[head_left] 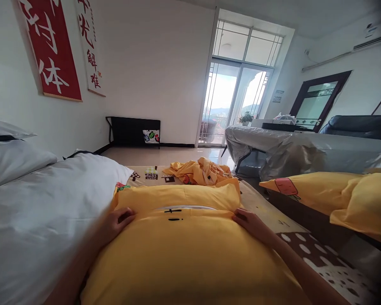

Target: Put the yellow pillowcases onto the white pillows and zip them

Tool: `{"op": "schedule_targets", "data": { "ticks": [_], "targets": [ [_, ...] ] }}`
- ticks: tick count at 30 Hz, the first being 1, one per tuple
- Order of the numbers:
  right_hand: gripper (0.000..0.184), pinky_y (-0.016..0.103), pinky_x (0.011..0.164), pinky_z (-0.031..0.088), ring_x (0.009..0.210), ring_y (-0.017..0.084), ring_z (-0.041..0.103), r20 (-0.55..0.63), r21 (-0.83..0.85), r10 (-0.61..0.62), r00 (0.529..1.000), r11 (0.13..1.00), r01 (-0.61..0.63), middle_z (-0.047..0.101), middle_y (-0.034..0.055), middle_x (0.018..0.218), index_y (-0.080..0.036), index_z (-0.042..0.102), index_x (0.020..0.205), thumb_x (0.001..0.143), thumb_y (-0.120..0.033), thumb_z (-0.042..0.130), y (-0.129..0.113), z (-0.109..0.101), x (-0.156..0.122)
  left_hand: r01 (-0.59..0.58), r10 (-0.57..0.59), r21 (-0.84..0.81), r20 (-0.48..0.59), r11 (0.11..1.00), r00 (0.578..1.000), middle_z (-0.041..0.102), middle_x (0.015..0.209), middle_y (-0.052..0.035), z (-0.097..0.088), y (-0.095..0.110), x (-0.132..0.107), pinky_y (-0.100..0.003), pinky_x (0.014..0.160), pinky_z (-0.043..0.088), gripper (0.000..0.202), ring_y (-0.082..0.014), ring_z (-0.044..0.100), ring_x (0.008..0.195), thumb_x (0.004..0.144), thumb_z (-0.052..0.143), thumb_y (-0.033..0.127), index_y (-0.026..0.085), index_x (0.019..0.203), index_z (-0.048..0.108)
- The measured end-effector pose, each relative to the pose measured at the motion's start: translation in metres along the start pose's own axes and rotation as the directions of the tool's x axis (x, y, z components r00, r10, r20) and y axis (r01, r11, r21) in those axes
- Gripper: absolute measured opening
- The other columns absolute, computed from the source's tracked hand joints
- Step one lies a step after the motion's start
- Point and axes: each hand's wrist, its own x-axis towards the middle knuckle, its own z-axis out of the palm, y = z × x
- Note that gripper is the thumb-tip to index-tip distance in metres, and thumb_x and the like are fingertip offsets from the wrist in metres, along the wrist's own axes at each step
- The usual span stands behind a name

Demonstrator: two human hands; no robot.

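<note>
A plump pillow in a yellow case (184, 254) lies in front of me on the bed. Its open far end shows a white strip of the inner pillow under a yellow flap. My left hand (117, 223) presses on the pillow's left far corner, fingers curled onto the fabric. My right hand (252, 224) rests on the right far corner, fingers bent over the edge of the case. Whether either hand pinches the cloth is hard to tell.
A white duvet (34, 212) and white pillows lie at left. A crumpled yellow cloth (203, 171) sits farther on the patterned sheet (320, 258). More yellow bedding (343, 195) lies at right, beside a covered table (273, 142). Glass doors stand at the back.
</note>
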Motion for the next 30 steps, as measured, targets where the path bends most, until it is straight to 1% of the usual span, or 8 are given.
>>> {"op": "schedule_targets", "data": {
  "ticks": [5, 9, 13, 16, 19, 23, 26, 30],
  "targets": [
    [0.032, 0.029, 0.064, 0.042, 0.068, 0.017, 0.054, 0.063, -0.042, 0.026, 0.998, 0.999, -0.024, 0.061, 0.0025, 0.073, -0.019, 0.057, 0.075, 0.086, -0.046, 0.044, -0.005, -0.012, 0.009, -0.073, 0.075, 0.051, -0.04, 0.996, 0.996, 0.053, 0.079, -0.0004, -0.005, 0.0, -0.005, -0.026, 0.071, 0.044, 0.034, -0.016, 0.051, 0.076, 0.087, 0.041, 0.049, 0.019, 0.074, 0.048],
    [0.02, 0.035, 0.078, 0.046, 0.086, 0.021, 0.059, -0.074, -0.129, -0.102, 0.992, 0.987, 0.091, 0.065, 0.0073, 0.093, -0.02, 0.061, 0.084, 0.082, -0.03, 0.043, -0.032, -0.022, 0.014, 0.002, 0.01, 0.105, -0.109, 0.995, 0.994, 0.053, 0.072, 0.0006, 0.0, -0.001, -0.002, -0.027, 0.066, 0.042, 0.034, -0.0164, 0.052, 0.07, 0.089, 0.035, 0.049, 0.02, 0.075, 0.046],
    [0.029, 0.037, 0.093, 0.041, 0.105, 0.022, 0.055, -0.031, -0.141, -0.278, 0.96, 0.952, 0.272, 0.062, 0.0084, 0.11, -0.021, 0.06, 0.106, 0.081, -0.022, 0.045, -0.076, -0.028, 0.011, -0.036, 0.088, 0.356, -0.131, 0.934, 0.987, 0.061, 0.075, -0.004, 0.005, 0.005, 0.001, -0.032, 0.07, 0.042, 0.033, -0.0212, 0.058, 0.075, 0.09, 0.035, 0.041, 0.02, 0.071, 0.051],
    [0.031, 0.038, 0.095, 0.038, 0.106, 0.021, 0.055, 0.027, -0.164, -0.309, 0.951, 0.937, 0.309, 0.063, 0.0075, 0.11, -0.023, 0.06, 0.108, 0.081, -0.019, 0.047, -0.098, -0.026, 0.009, -0.069, 0.196, 0.55, -0.177, 0.833, 0.965, 0.066, 0.086, -0.0073, 0.006, 0.019, -0.006, -0.035, 0.075, 0.043, 0.027, -0.0245, 0.061, 0.085, 0.089, 0.034, 0.028, 0.019, 0.085, 0.059],
    [0.025, 0.039, 0.093, 0.037, 0.096, 0.02, 0.057, -0.012, -0.188, -0.274, 0.962, 0.945, 0.267, 0.065, 0.006, 0.099, -0.023, 0.061, 0.097, 0.079, -0.015, 0.046, -0.094, -0.024, 0.01, -0.187, 0.383, 0.632, -0.188, 0.752, 0.904, 0.067, 0.098, -0.007, 0.007, 0.047, -0.019, -0.034, 0.078, 0.045, 0.029, -0.0234, 0.061, 0.092, 0.085, 0.036, 0.02, 0.022, 0.104, 0.058],
    [0.016, 0.039, 0.09, 0.038, 0.09, 0.02, 0.055, -0.038, -0.138, -0.259, 0.965, 0.958, 0.251, 0.064, 0.0053, 0.092, -0.022, 0.06, 0.086, 0.079, -0.017, 0.047, -0.058, -0.026, 0.009, -0.36, 0.538, 0.651, -0.09, 0.669, 0.838, 0.064, 0.114, -0.0048, 0.025, 0.104, -0.023, -0.034, 0.088, 0.046, 0.033, -0.0232, 0.059, 0.105, 0.085, 0.041, 0.02, 0.025, 0.114, 0.055],
    [0.016, 0.041, 0.092, 0.037, 0.095, 0.021, 0.055, -0.085, -0.108, -0.25, 0.965, 0.965, 0.24, 0.063, 0.0061, 0.098, -0.023, 0.062, 0.085, 0.084, -0.021, 0.046, -0.031, -0.027, 0.007, -0.478, 0.542, 0.603, 0.089, 0.638, 0.836, 0.063, 0.117, -0.0057, 0.058, 0.148, -0.001, -0.037, 0.094, 0.046, 0.036, -0.0233, 0.058, 0.108, 0.082, 0.04, 0.013, 0.024, 0.112, 0.058],
    [0.009, 0.042, 0.093, 0.035, 0.096, 0.021, 0.055, -0.115, -0.112, -0.225, 0.968, 0.971, 0.212, 0.063, 0.0049, 0.098, -0.024, 0.063, 0.084, 0.083, -0.025, 0.054, -0.013, -0.03, 0.005, -0.516, 0.47, 0.567, 0.241, 0.641, 0.849, 0.058, 0.124, -0.0113, 0.119, 0.189, 0.046, -0.043, 0.097, 0.044, 0.037, -0.0259, 0.054, 0.111, 0.084, 0.04, 0.011, 0.017, 0.117, 0.055]
  ]
}}
